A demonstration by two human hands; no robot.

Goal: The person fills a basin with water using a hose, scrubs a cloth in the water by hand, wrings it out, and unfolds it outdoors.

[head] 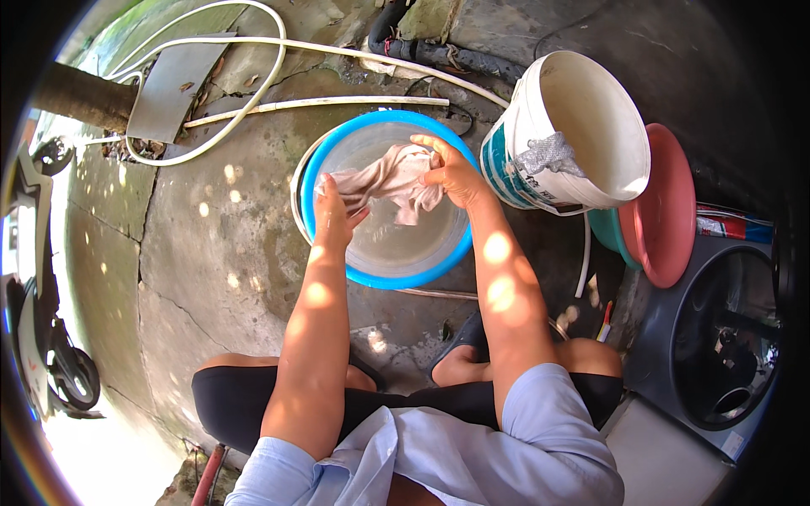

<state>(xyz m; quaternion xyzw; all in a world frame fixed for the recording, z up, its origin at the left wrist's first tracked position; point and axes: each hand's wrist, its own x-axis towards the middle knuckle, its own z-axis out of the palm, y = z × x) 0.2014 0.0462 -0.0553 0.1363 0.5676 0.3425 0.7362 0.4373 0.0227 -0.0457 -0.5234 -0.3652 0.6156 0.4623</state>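
Note:
A wet, pale pink cloth (pixel 395 174) is stretched between my two hands above a basin (pixel 387 278) with a blue rim. My left hand (pixel 333 215) grips the cloth's left end, near the basin's left side. At the other end, my right hand (pixel 452 172) holds the bunched cloth, fingers over its top and thumb in front. Part of the fabric hangs down between the hands, towards the cloudy water (pixel 405 237) in the basin.
A white plastic bucket (pixel 595 120) with a grey cloth (pixel 549 155) on its rim stands at right, beside a pink basin (pixel 667 209). Beyond is a washing machine (pixel 721 335). A white hose (pixel 329 47) loops across the concrete floor (pixel 209 253). A parked scooter (pixel 44 316) is far left.

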